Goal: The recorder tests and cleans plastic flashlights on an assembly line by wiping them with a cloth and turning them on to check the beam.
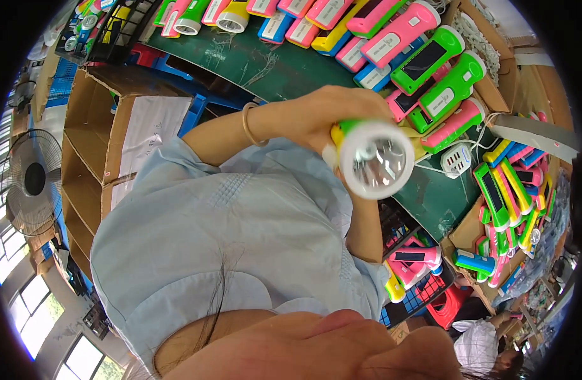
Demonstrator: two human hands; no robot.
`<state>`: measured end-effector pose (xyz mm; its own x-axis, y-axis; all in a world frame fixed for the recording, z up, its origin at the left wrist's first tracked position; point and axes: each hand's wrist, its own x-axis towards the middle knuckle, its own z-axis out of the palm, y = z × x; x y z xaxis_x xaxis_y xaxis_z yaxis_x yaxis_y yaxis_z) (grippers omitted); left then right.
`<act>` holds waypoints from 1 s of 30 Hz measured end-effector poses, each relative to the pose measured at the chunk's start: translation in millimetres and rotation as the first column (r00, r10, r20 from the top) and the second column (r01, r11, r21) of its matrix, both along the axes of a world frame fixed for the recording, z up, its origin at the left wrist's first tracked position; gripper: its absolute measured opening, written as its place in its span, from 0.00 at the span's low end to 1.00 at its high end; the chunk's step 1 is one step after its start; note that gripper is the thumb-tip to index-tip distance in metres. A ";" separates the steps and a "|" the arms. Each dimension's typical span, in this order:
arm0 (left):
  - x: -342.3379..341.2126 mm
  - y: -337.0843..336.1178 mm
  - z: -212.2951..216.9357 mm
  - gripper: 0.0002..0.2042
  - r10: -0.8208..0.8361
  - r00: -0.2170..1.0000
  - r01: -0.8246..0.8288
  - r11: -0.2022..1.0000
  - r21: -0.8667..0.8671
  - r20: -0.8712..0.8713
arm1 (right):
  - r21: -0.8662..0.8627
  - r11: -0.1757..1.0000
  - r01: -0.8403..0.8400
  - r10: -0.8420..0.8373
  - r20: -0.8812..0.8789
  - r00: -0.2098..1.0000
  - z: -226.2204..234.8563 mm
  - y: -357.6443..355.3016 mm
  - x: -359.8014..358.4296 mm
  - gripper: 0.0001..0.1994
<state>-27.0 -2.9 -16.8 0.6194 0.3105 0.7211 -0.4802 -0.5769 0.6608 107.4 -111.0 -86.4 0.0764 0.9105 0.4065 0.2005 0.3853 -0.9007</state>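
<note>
A flashlight (378, 161) with a wide white rim, a clear lens and a shiny reflector faces up toward me. Its body, partly green and yellow, is mostly hidden behind the head. My left hand (346, 109) wraps round the body from the far side; a pale bangle (251, 124) circles that wrist. My right forearm (365, 229) rises to the flashlight from the near side. The lamp head covers most of my right hand, so its fingers do not show. Just beyond my hands, several pink, green and blue flashlights (401, 33) lie in rows on the green table (240, 58).
A white multi-port charger (456, 161) with cables sits right of my hands. Far right stands a carton of white parts (477, 39); below it, a heap of colourful flashlights (509, 190). A crate (424, 294) holds more. At left are a cardboard divider box (91, 145) and a fan (34, 179).
</note>
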 end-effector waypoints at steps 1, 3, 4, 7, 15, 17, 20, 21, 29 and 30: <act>-2.2 -5.0 -2.2 0.28 0.047 0.999 -0.046 0.997 0.056 -0.015 | -0.207 0.977 0.045 -0.021 0.119 0.993 22.5 11.3 -5.2 0.19; -11.8 -13.5 -3.3 0.34 0.137 0.983 -0.130 0.989 0.063 -0.124 | -0.156 0.987 0.030 0.009 0.244 0.970 20.9 4.6 5.4 0.24; -19.7 -15.6 0.5 0.35 0.204 0.954 -0.209 0.978 0.000 -0.219 | -0.225 0.974 0.033 -0.003 0.131 0.991 20.4 -3.4 6.7 0.25; -25.2 -23.5 9.8 0.35 0.295 0.862 -0.390 0.906 -0.165 -0.413 | -0.200 0.975 0.093 -0.061 0.163 0.985 35.7 4.5 24.9 0.13; -20.4 -13.1 3.7 0.32 0.256 0.756 -0.546 0.754 -0.365 -0.602 | -0.425 0.901 0.090 -0.109 -0.020 0.994 57.7 1.7 27.1 0.10; -16.8 -11.4 5.1 0.37 0.262 0.732 -0.583 0.718 -0.379 -0.630 | -0.407 0.909 0.083 -0.073 0.039 0.997 67.9 7.2 24.1 0.10; -21.0 -0.2 -2.1 0.36 0.132 0.893 -0.348 0.808 -0.476 -0.430 | -0.247 0.957 0.153 -0.115 0.162 0.980 90.5 17.6 15.5 0.10; -22.4 4.5 0.6 0.39 0.088 0.874 -0.320 0.845 -0.429 -0.479 | -0.242 0.966 0.088 -0.075 0.064 0.995 96.1 21.9 14.7 0.10; -15.1 -1.1 18.0 0.37 0.289 0.716 -0.541 0.805 -0.244 -0.635 | -0.214 0.971 0.108 -0.054 0.241 0.969 97.9 47.5 9.5 0.09; -15.0 -1.1 15.6 0.37 0.308 0.699 -0.571 0.783 -0.246 -0.645 | -0.206 0.968 0.142 -0.071 0.316 0.946 96.7 48.2 9.7 0.09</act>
<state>-42.0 -4.1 -1.2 0.5654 0.8235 0.0462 0.2774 -0.2426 0.9296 117.0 -62.8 10.3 0.0829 0.9735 0.2130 0.5069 0.1428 -0.8501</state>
